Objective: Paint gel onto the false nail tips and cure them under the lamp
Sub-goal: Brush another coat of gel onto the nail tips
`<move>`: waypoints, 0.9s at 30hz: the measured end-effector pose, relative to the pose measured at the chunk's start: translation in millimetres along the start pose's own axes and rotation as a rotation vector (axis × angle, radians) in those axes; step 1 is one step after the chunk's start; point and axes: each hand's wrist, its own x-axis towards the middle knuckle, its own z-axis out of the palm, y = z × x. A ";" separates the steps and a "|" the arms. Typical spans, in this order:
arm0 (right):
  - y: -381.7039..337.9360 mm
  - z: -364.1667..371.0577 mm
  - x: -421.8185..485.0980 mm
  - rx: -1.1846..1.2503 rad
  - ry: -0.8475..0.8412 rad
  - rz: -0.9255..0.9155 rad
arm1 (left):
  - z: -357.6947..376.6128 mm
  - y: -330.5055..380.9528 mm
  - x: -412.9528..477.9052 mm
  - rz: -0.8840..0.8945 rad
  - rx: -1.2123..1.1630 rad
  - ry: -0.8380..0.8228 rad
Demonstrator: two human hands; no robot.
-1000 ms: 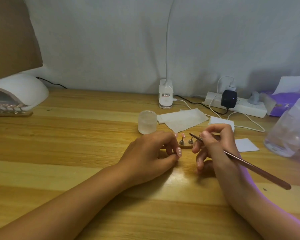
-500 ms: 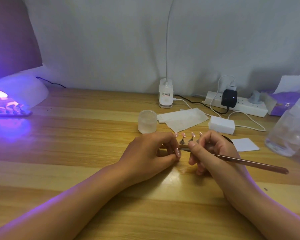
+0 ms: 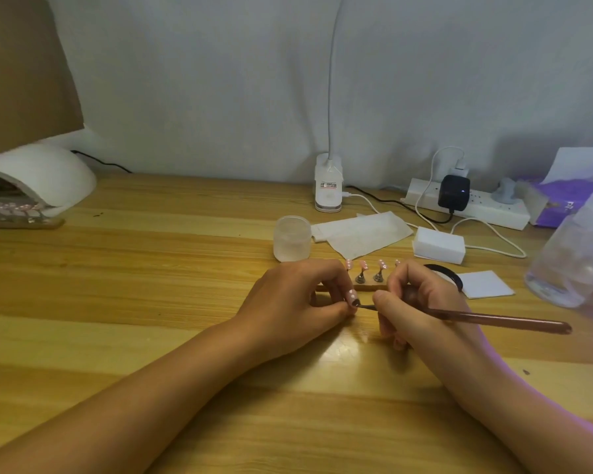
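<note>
At mid-table, left hand (image 3: pixel 295 297) pinches nail tip (image 3: pixel 352 296); right hand (image 3: pixel 421 302) grips brush (image 3: pixel 493 318); clip-lamp label (image 3: pixel 328 185) unreadable.

Wooden table (image 3: pixel 117 302). Grey cloth backdrop (image 3: pixel 220 80) across top. Desk lamp base (image 3: pixel 328 189) centre back; power strip (image 3: pixel 493 213) with black adapter (image 3: pixel 453 193) right of it. White block (image 3: pixel 439 248), creased wipe (image 3: pixel 363 232) centre right. Clear bottle (image 3: pixel 575 258) right edge.

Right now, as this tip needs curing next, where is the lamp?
In the head view the lamp sits at the far left of the table, well left of the left hand, a strip of nail tips in its opening.
</note>
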 end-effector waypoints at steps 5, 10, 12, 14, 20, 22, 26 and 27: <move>0.5 -1.1 -0.5 0.057 0.017 -0.014 | -0.3 0.4 -0.4 -0.020 -0.028 -0.005; -3.5 0.8 0.2 0.206 0.116 0.033 | 1.3 -0.2 -0.9 -0.069 -0.037 0.018; -3.2 1.3 0.4 0.192 0.125 0.036 | 1.7 -0.3 -0.8 -0.071 -0.035 0.012; -3.2 1.5 -0.3 0.173 0.108 0.020 | 1.7 -0.4 -0.6 -0.071 -0.048 0.005; -3.5 -0.1 -0.7 0.185 0.098 -0.056 | -1.0 -1.7 -0.3 -0.040 -0.088 -0.032; -3.8 -0.1 -1.4 0.194 0.101 -0.056 | -1.4 -1.5 -0.7 -0.036 -0.083 -0.032; -2.8 0.2 -1.3 0.183 0.090 -0.017 | -1.7 -1.0 -0.6 -0.029 -0.080 -0.038; -1.9 -0.1 -1.1 0.163 0.083 -0.010 | -1.6 -1.1 -0.5 -0.031 -0.078 -0.039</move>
